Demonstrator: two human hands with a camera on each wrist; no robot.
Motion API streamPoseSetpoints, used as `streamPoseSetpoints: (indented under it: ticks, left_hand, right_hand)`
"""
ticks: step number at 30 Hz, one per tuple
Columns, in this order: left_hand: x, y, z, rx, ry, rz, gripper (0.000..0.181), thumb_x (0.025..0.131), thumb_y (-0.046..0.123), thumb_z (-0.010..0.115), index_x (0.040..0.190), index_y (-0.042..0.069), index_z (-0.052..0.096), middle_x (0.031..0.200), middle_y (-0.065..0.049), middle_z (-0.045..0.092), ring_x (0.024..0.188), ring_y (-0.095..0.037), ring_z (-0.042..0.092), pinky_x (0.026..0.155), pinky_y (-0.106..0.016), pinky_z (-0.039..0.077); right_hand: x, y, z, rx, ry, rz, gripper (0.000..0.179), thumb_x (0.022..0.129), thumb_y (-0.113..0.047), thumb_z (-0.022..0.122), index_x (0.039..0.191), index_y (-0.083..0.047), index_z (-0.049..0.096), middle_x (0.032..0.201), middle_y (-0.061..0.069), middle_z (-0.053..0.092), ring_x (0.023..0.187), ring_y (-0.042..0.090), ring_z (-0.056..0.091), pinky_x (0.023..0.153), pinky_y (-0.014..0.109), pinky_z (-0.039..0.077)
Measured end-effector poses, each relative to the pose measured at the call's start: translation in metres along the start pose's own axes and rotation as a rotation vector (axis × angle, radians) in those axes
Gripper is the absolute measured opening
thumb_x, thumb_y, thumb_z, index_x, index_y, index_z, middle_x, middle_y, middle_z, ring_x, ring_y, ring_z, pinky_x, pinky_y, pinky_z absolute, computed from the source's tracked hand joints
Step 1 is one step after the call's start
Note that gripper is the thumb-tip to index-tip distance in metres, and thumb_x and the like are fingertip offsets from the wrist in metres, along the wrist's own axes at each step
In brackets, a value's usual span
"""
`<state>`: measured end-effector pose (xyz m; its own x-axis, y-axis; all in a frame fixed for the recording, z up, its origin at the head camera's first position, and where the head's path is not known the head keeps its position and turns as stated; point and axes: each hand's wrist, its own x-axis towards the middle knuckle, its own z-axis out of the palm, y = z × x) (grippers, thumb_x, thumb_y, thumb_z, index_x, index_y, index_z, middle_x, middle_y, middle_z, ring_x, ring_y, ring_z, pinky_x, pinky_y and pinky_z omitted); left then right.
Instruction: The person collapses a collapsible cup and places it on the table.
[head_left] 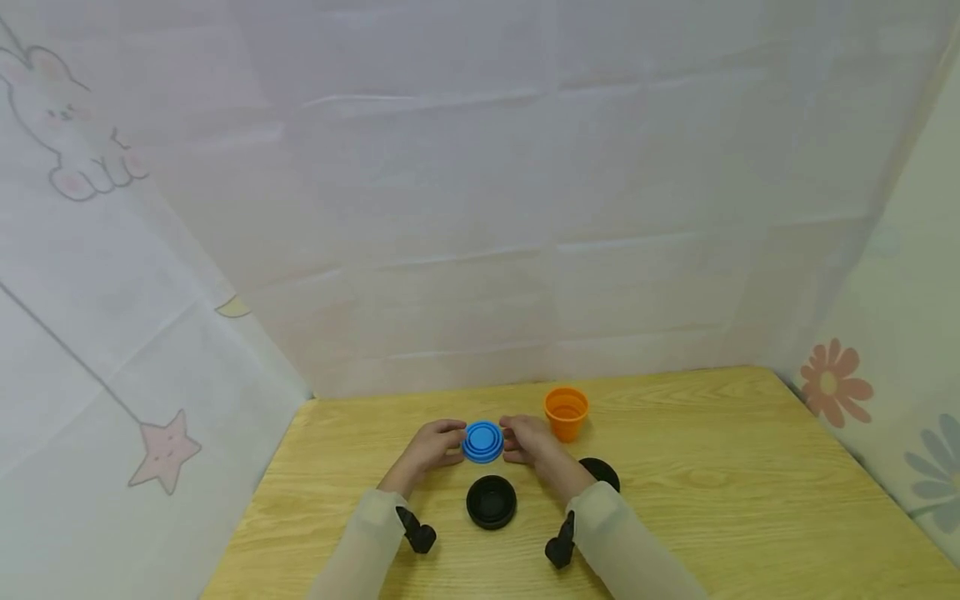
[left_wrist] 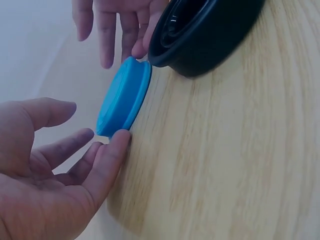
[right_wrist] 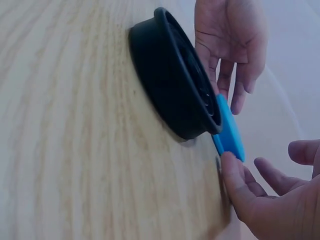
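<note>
A flattened blue collapsible cup [head_left: 482,440] with ringed folds lies on the wooden table between both hands. On its left side is my left hand [head_left: 433,446], fingers loosely bent and its little finger at the cup's edge in the left wrist view, where the blue cup [left_wrist: 122,97] shows from the side. My right hand [head_left: 529,439] flanks the opposite side, one fingertip at the rim of the blue cup [right_wrist: 230,132] in the right wrist view. Neither thumb presses on the cup. Nearer to me sits a round black collapsed cup [head_left: 491,502], between the forearms.
An orange cup [head_left: 566,412], expanded and upright, stands just behind the right hand. Partly hidden by the right forearm is another round black item [head_left: 602,473]. A pale sheet hangs behind the wooden table [head_left: 712,467] and at its sides.
</note>
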<state>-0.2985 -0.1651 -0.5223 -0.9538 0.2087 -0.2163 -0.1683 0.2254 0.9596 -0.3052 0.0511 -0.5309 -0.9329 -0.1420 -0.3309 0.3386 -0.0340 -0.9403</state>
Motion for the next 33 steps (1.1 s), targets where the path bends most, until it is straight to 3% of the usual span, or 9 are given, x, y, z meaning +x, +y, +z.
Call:
streamPoseSetpoints:
  ticks: [8, 17, 21, 26, 33]
  left_hand:
    - [-0.005, 0.009, -0.007, 0.019, 0.003, 0.016, 0.049, 0.104, 0.018, 0.053, 0.147, -0.005, 0.045, 0.139, -0.027, 0.054, 0.124, -0.045, 0.055, 0.094, -0.053, 0.055]
    - [-0.014, 0.026, -0.009, 0.161, 0.048, 0.115, 0.050, 0.106, 0.032, 0.055, 0.145, 0.000, 0.051, 0.141, -0.024, 0.056, 0.123, -0.041, 0.059, 0.094, -0.049, 0.056]
    - [-0.018, 0.036, -0.002, 0.235, 0.050, 0.186, 0.050, 0.106, 0.036, 0.053, 0.146, 0.006, 0.052, 0.141, -0.018, 0.057, 0.125, -0.037, 0.058, 0.101, -0.051, 0.051]
    - [-0.020, 0.045, 0.011, 0.334, 0.079, 0.325, 0.047, 0.106, 0.037, 0.053, 0.145, 0.010, 0.054, 0.142, -0.012, 0.059, 0.130, -0.034, 0.054, 0.107, -0.055, 0.045]
    - [-0.017, 0.054, 0.030, 0.354, 0.068, 0.482, 0.044, 0.106, 0.037, 0.054, 0.145, 0.015, 0.055, 0.146, -0.010, 0.056, 0.134, -0.031, 0.052, 0.108, -0.052, 0.046]
  right_hand:
    - [-0.018, -0.013, -0.009, -0.032, -0.064, -0.042, 0.047, 0.105, -0.028, 0.054, 0.139, 0.004, 0.055, 0.136, 0.024, 0.055, 0.107, 0.033, 0.063, 0.097, 0.047, 0.055]
    - [-0.046, -0.038, -0.031, -0.177, -0.181, -0.206, 0.050, 0.107, -0.033, 0.050, 0.142, 0.002, 0.053, 0.146, 0.024, 0.052, 0.127, 0.042, 0.056, 0.105, 0.053, 0.048]
    - [-0.055, -0.049, -0.046, -0.250, -0.227, -0.283, 0.051, 0.108, -0.037, 0.048, 0.145, -0.003, 0.052, 0.147, 0.018, 0.053, 0.131, 0.039, 0.054, 0.110, 0.054, 0.042]
    - [-0.063, -0.058, -0.067, -0.319, -0.240, -0.369, 0.050, 0.108, -0.041, 0.048, 0.148, -0.011, 0.050, 0.152, 0.012, 0.049, 0.134, 0.032, 0.054, 0.113, 0.049, 0.041]
    - [-0.076, -0.061, -0.094, -0.436, -0.206, -0.518, 0.051, 0.109, -0.042, 0.045, 0.152, -0.015, 0.046, 0.153, 0.012, 0.048, 0.137, 0.033, 0.050, 0.113, 0.053, 0.039]
